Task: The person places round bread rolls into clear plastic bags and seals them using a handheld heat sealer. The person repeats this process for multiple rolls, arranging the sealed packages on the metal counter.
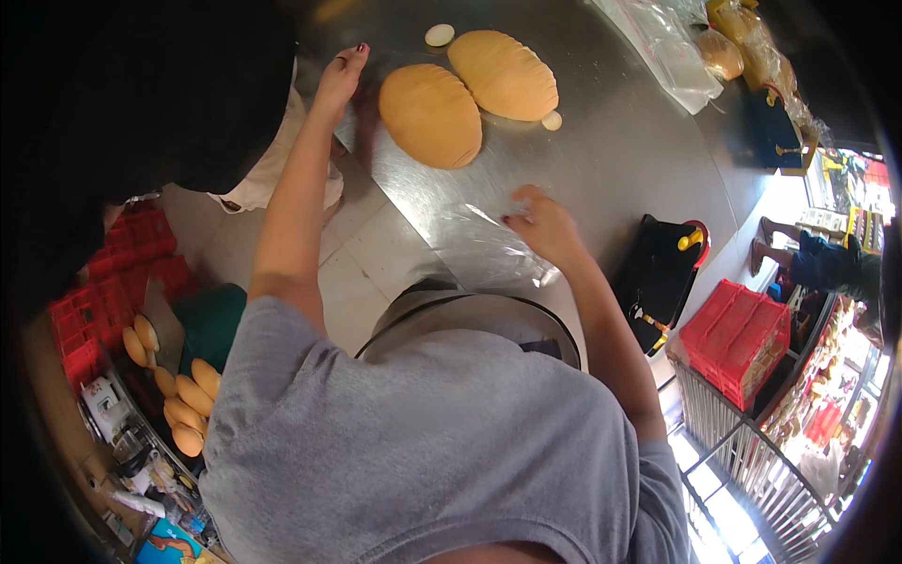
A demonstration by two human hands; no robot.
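Note:
Two large, smooth, tan oval loaves (430, 117) (503, 75) lie side by side on the steel table (601, 141). Small pale rounds, one (439, 36) at the far left and one (552, 120) at the right, sit close to them. My left hand (340, 83) reaches past the table's left edge, its fingers drawn together and nothing visible in them. Near the front edge, my right hand (548, 228) is curled, slightly blurred, with its thumb and forefinger at a clear plastic bag (484, 240). The bag hangs crumpled over the edge before my waist.
A person in black clothing (141, 94) stands close on my left. Beside my right arm is a black case (653, 273). Red crates (733, 329) stand at right, others (122, 273) at left, near several oval loaves (193, 395). Plastic bags (658, 47) lie far right.

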